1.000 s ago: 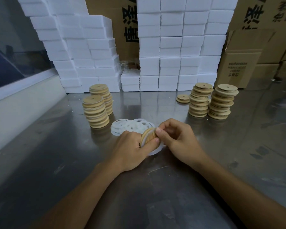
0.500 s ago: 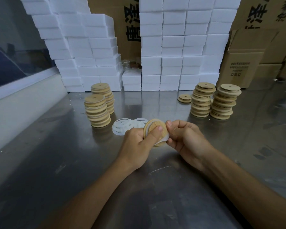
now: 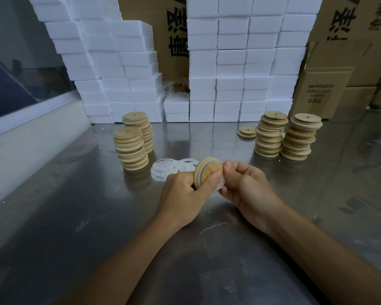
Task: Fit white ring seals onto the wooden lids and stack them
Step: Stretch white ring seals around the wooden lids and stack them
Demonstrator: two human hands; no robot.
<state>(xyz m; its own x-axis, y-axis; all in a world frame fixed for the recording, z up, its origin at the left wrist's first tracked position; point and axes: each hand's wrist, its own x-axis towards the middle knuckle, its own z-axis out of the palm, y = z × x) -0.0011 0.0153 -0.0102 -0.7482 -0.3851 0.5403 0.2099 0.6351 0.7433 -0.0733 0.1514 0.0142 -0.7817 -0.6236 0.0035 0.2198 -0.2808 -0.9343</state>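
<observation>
Steel table (image 3: 75,216); left hand (image 3: 180,194) grip pinching lid (image 3: 204,170); right hand (image 3: 246,188) pinching ring seal (image 3: 220,185)

One head cam, wide-angle, looks fwd and down, close over steel table (image 3: 75,216).

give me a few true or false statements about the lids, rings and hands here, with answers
1. The left hand grips a wooden lid held on edge above the table. True.
2. The right hand lies flat on the table. False: it pinches the white ring at the lid's rim.
3. Loose white rings lie on the table behind the hands. True.
4. Every lid stack stands on the left. False: stacks stand on the left and on the right.
5. White boxes are piled at the back. True.
</observation>
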